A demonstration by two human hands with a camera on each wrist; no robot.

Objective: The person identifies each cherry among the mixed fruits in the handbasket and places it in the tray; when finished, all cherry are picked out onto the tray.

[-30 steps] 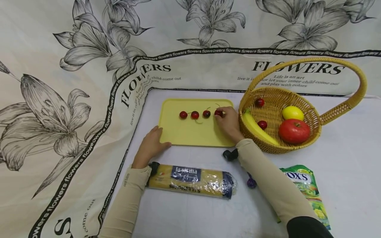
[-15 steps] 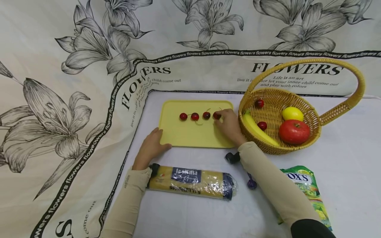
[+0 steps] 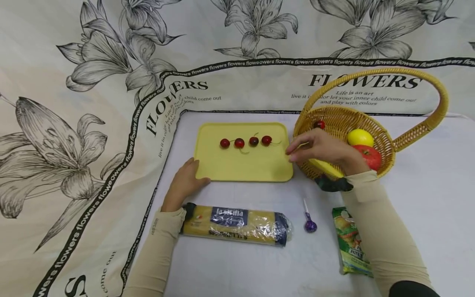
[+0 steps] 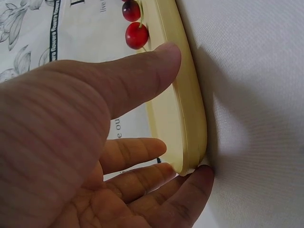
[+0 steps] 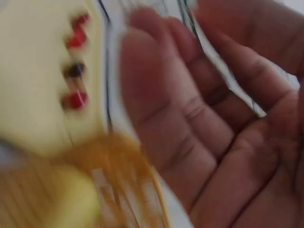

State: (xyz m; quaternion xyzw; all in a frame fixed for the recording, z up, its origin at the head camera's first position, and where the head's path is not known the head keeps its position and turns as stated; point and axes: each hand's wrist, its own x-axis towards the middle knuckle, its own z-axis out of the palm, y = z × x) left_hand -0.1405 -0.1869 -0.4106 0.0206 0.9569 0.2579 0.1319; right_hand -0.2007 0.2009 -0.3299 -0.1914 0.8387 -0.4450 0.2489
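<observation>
On the yellow tray, several dark red cherries with stems lie in a row; the rightmost cherry is brighter red. My left hand rests at the tray's front left corner. In the left wrist view its thumb lies over the front rim and its extended fingers touch the corner. My right hand, fingers loosely bent and holding nothing, hovers by the tray's right edge, in front of the wicker basket. It hides part of the banana and the basket's inside. The right wrist view is blurred.
In the basket are a lemon, a red apple and a cherry; its tall handle arches to the right. Nearer me lie a spaghetti packet, a purple lollipop and a green bag, partly under my right forearm.
My right hand has let go of the rightmost cherry, leaving it on the tray, and moved right to the basket. The lollipop has come into full view. My left hand stays at the corner.
</observation>
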